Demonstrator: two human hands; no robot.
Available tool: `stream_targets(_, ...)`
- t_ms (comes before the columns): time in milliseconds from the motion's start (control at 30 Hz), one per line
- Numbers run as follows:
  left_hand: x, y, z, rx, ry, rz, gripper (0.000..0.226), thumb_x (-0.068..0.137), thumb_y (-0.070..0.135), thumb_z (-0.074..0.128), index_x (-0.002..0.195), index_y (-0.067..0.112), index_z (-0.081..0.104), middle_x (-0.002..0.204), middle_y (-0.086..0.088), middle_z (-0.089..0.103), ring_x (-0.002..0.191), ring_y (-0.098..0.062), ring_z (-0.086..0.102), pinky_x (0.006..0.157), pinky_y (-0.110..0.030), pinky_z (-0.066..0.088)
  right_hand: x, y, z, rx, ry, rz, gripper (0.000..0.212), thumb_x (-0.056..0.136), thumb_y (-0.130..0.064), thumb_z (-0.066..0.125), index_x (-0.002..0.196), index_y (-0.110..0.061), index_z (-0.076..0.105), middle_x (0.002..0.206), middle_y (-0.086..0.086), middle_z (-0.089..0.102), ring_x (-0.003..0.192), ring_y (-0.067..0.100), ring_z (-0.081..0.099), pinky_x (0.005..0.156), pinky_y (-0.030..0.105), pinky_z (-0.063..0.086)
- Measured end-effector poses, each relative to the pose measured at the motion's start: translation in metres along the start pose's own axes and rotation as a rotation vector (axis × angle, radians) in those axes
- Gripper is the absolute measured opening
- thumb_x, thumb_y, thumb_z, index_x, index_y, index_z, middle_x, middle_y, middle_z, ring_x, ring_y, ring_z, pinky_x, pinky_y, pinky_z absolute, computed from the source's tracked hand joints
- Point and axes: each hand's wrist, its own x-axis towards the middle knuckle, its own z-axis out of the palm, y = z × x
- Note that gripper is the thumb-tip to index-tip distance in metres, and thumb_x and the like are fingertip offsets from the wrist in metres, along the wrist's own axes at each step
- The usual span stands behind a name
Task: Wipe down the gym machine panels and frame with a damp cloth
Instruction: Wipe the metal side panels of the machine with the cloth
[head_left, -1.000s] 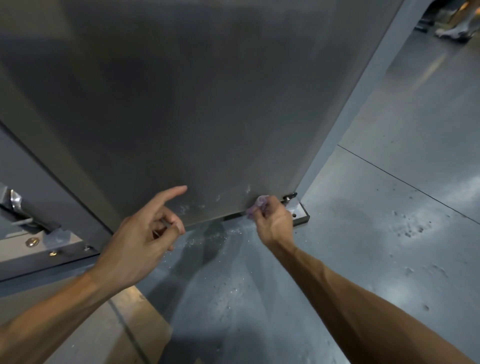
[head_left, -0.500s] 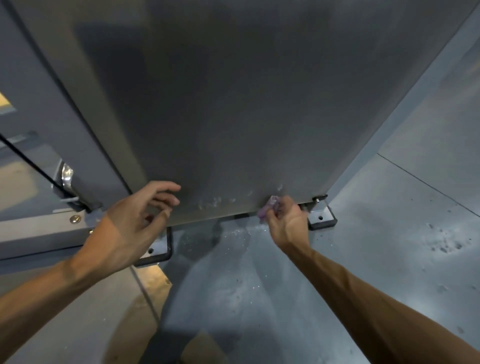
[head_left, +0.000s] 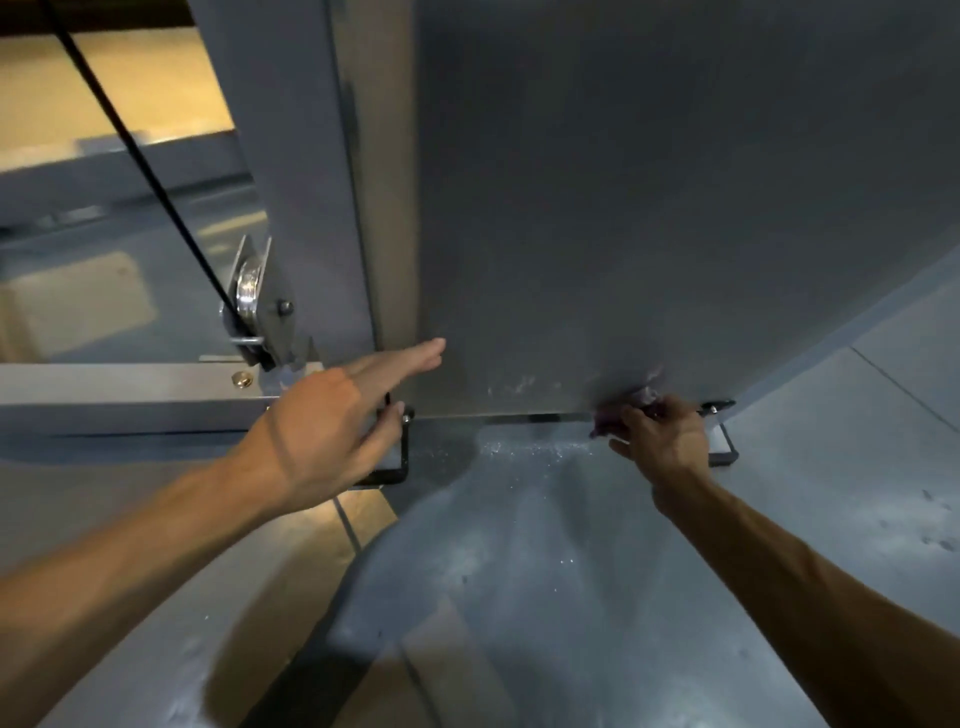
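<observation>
A large grey panel (head_left: 649, 208) fills the upper centre and right of the frame, its bottom edge running level just above the floor (head_left: 519, 571). At the lower right of that edge the right hand (head_left: 662, 441) grips a small purple cloth (head_left: 631, 405), fingers curled round it, the cloth bunched against the panel's bottom rim. Just right of the hand a black foot bracket (head_left: 724, 441) sits on the floor at the panel's corner. White smears (head_left: 511, 385) mark the panel low down, between the two hands.

The left hand (head_left: 332, 421) reaches toward the panel's lower left corner, fingers straight and loosely spread, holding nothing; whether the fingertips touch the panel cannot be told. Beneath it lies a second black bracket (head_left: 400, 467).

Left of the panel stands a grey frame post (head_left: 296, 156), with a black cable (head_left: 135, 140) running diagonally from the upper left down to a chrome pulley (head_left: 249, 291). Open floor spreads across the bottom and right of the frame.
</observation>
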Motion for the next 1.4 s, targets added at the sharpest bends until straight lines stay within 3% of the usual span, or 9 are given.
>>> stream_targets(67, -0.005, -0.001, 0.008, 0.100, -0.028, 0.041, 0.066, 0.093, 0.009, 0.054, 0.157, 0.019, 0.043, 0.146, 0.001, 0.060, 0.123, -0.008, 0.054, 0.099, -0.016, 0.045, -0.011, 0.007, 0.026, 0.087, 0.002, 0.021, 0.008, 0.094, 0.004, 0.060, 0.101, -0.001, 0.060, 0.089, 0.014, 0.076, 0.076, 0.027, 0.073, 0.066, 0.034, 0.061)
stream_targets(267, -0.012, 0.001, 0.008, 0.136, -0.037, 0.009, 0.078, 0.082, -0.016, 0.060, 0.155, 0.009, 0.046, 0.150, 0.007, 0.044, 0.136, -0.009, 0.040, 0.115, 0.001, 0.006, -0.057, 0.014, 0.117, 0.222, -0.172, -0.028, 0.019, 0.099, 0.006, 0.056, 0.084, -0.003, 0.062, 0.088, 0.024, 0.075, 0.073, 0.028, 0.070, 0.069, 0.035, 0.059)
stream_targets(433, -0.018, 0.000, 0.004, 0.125, 0.022, -0.010, 0.081, 0.079, -0.021, 0.056, 0.154, 0.009, 0.047, 0.147, 0.007, 0.048, 0.141, -0.007, 0.035, 0.110, 0.005, 0.007, -0.032, 0.021, 0.075, 0.326, 0.035, 0.025, 0.023, 0.092, 0.012, 0.060, 0.080, -0.007, 0.055, 0.071, 0.016, 0.067, 0.055, 0.019, 0.066, 0.055, 0.030, 0.059)
stream_targets(567, -0.022, -0.001, 0.003, 0.129, 0.020, -0.029, 0.084, 0.079, -0.023, 0.059, 0.155, 0.010, 0.045, 0.149, 0.000, 0.053, 0.137, -0.013, 0.040, 0.113, 0.003, 0.008, -0.017, 0.013, 0.049, 0.350, 0.181, 0.112, 0.022, 0.094, 0.009, 0.058, 0.083, -0.009, 0.050, 0.083, 0.020, 0.070, 0.063, 0.025, 0.069, 0.053, 0.031, 0.061)
stream_targets(700, -0.020, -0.011, 0.004, 0.205, -0.027, 0.063, 0.079, 0.081, -0.013, 0.048, 0.157, 0.009, 0.041, 0.161, 0.000, 0.040, 0.146, -0.010, 0.039, 0.124, -0.017, 0.019, -0.043, 0.017, 0.108, 0.411, -0.081, 0.075, 0.002, 0.096, 0.010, 0.055, 0.097, 0.008, 0.056, 0.075, 0.019, 0.074, 0.060, 0.027, 0.071, 0.058, 0.034, 0.060)
stream_targets(900, -0.030, -0.027, 0.014, 0.590, -0.089, 0.216, 0.077, 0.086, 0.006, 0.041, 0.162, 0.006, 0.029, 0.172, -0.011, 0.017, 0.160, -0.024, 0.014, 0.129, -0.050, 0.014, -0.059, 0.010, 0.120, 0.393, -0.239, 0.203, 0.022, 0.100, 0.005, 0.051, 0.103, 0.019, 0.067, 0.098, 0.028, 0.074, 0.080, 0.027, 0.074, 0.071, 0.025, 0.062)
stream_targets(1100, -0.028, -0.032, 0.009, 0.756, -0.080, 0.243, 0.072, 0.092, 0.010, 0.032, 0.163, 0.004, 0.021, 0.174, -0.011, 0.006, 0.161, -0.026, 0.005, 0.129, -0.056, 0.009, -0.055, 0.015, 0.113, 0.446, -0.212, 0.298, 0.023, 0.102, 0.003, 0.049, 0.095, 0.006, 0.071, 0.103, 0.024, 0.075, 0.093, 0.032, 0.075, 0.090, 0.036, 0.061)
stream_targets(1233, -0.027, -0.035, 0.011, 0.812, -0.070, 0.260, 0.080, 0.087, 0.006, 0.043, 0.163, 0.003, 0.017, 0.174, -0.010, 0.002, 0.161, -0.026, 0.003, 0.129, -0.056, 0.007, -0.082, -0.006, 0.158, 0.517, -0.331, 0.395, 0.023, 0.100, 0.004, 0.053, 0.081, -0.005, 0.061, 0.091, 0.015, 0.075, 0.074, 0.021, 0.072, 0.068, 0.027, 0.063)
stream_targets(1400, -0.028, -0.035, 0.009, 0.812, -0.056, 0.271, 0.079, 0.088, 0.003, 0.042, 0.163, 0.002, 0.017, 0.174, -0.010, 0.002, 0.161, -0.027, 0.006, 0.128, -0.057, 0.013, -0.067, 0.002, 0.133, 0.537, -0.261, 0.346, 0.017, 0.097, 0.007, 0.053, 0.090, 0.007, 0.070, 0.102, 0.024, 0.075, 0.084, 0.028, 0.076, 0.072, 0.029, 0.064)
